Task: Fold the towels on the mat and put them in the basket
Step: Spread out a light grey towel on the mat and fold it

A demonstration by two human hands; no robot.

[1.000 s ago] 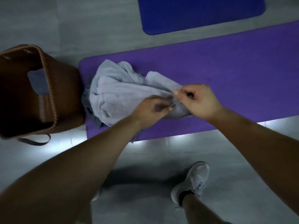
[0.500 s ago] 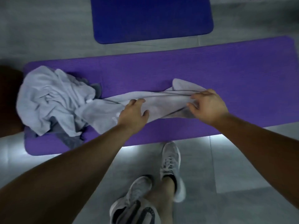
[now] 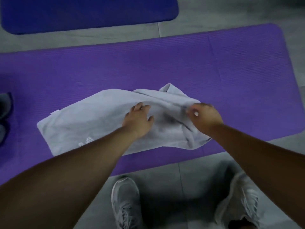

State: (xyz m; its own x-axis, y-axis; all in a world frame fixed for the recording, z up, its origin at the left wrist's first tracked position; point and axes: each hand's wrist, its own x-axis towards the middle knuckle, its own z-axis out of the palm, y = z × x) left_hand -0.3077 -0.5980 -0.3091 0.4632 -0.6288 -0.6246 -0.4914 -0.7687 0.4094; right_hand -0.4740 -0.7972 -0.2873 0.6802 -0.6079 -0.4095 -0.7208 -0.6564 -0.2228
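Far left of the left hand, a dark grey cloth heap [image 3: 4, 111] sits at the frame's edge on the purple mat [image 3: 231, 71]. A light grey towel [image 3: 82, 123] lies partly spread on the mat under both hands. The left hand [image 3: 138, 120] rests flat on it, fingers straight and spread, gripping nothing. Just to its right, the right hand [image 3: 205, 117] pinches the towel's bunched right edge with curled fingers. Beyond the hands lies a blue mat [image 3: 82, 12].
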